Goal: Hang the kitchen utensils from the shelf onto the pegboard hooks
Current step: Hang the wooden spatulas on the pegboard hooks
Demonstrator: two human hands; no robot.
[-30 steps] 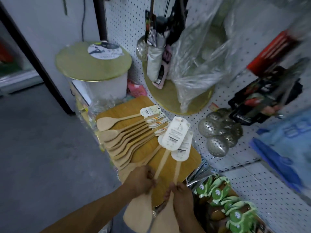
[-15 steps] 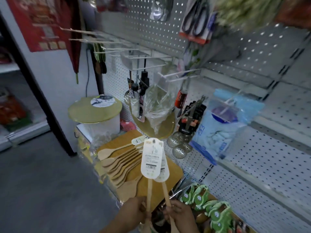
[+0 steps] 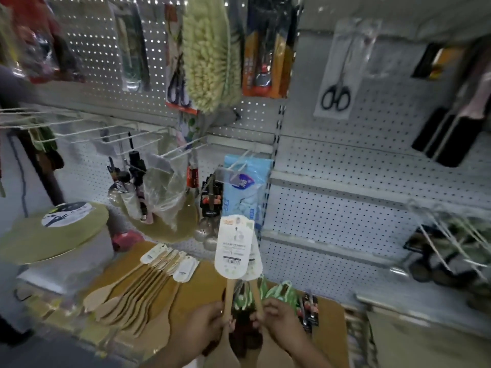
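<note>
My left hand (image 3: 210, 318) grips one spatula (image 3: 228, 293) handle, right hand (image 3: 276, 318) pinches second spatula (image 3: 257, 296); both upright, cards up, over shelf (image 3: 202, 277). Step: carrying pair toward pegboard (image 3: 345, 181). Next, I judge: pick free hook (image 3: 183, 151), thread card holes on. More spatulas (image 3: 138, 296) fanned on shelf, left. Clear bag (image 3: 162, 192) hangs beyond, contents unclear.

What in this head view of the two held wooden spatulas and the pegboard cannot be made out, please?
- Blades of the two wooden spatulas: partly cut off by the bottom edge, partly behind the left hand and right hand.
- Rear spatula's label card: mostly hidden by the front card.
- Print on the front card: too small and blurred to read.
- Hanging packets at the top of the pegboard: motion-blurred.
</note>
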